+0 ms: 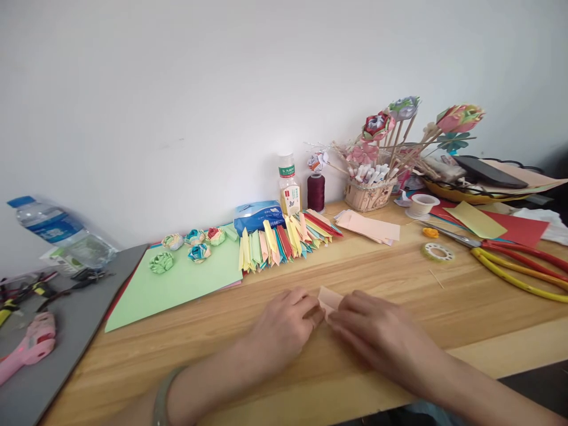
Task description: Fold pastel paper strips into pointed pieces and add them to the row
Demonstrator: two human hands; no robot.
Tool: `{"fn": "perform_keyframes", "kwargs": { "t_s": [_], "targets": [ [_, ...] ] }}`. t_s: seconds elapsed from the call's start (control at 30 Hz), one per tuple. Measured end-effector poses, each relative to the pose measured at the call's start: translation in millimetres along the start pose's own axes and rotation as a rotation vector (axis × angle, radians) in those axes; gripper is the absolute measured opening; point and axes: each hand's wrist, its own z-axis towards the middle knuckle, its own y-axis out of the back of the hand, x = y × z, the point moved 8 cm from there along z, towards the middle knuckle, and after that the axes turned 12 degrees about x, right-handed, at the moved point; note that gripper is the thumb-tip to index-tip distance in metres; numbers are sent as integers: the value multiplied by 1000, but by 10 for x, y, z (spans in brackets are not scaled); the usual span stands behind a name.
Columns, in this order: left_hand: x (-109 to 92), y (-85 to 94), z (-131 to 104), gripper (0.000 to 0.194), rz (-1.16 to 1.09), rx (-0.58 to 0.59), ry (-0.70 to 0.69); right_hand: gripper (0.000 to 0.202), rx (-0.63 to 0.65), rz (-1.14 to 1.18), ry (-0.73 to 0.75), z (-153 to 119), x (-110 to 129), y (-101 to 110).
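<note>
A small piece of pale pink paper [331,297] lies on the wooden table between my two hands, partly covered by them. My left hand [290,322] pinches its left edge with bent fingers. My right hand [373,328] presses on its right side, fingers closed together over it. Just beyond them stands a row of folded colored paper strips [284,242]. To the right of that row, a stack of pale pink paper slips [368,226] rests on the table.
Green paper sheets [177,296] hold several folded paper flowers [199,252]. Large scissors [479,244], a tape roll [437,251] and a white spool [422,205] are at right. Behind stand a bottle [290,186], purple thread [316,192] and a flower basket [368,195]. A pink glue gun [35,343] lies left.
</note>
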Motion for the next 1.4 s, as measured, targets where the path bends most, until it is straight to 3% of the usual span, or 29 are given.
{"fn": "perform_keyframes", "kwargs": {
  "t_s": [0.07, 0.13, 0.2, 0.43, 0.5, 0.77, 1.4],
  "targets": [
    [-4, 17, 1, 22, 28, -3, -45, 24, -69, 55, -127, 56, -240, 112],
    [3, 52, 2, 23, 60, -27, -89, 20, -6, 172, -313, 112, -521, 84],
    [25, 89, 9, 23, 66, -49, -113, 18, 84, 259, -390, 168, -662, 3],
    [-13, 165, 10, 24, 140, -173, -188, 15, 132, 308, -378, 232, -641, -97],
    [-36, 168, 4, 23, 170, -209, -191, 14, 117, 273, -339, 208, -587, -87],
    [-77, 177, 34, 23, 170, -237, -189, 17, 6, -31, 42, 60, -247, -48],
    [-26, 94, 39, 29, 145, -161, -258, 21, 18, -265, 246, 43, -71, -10]
  ]
}}
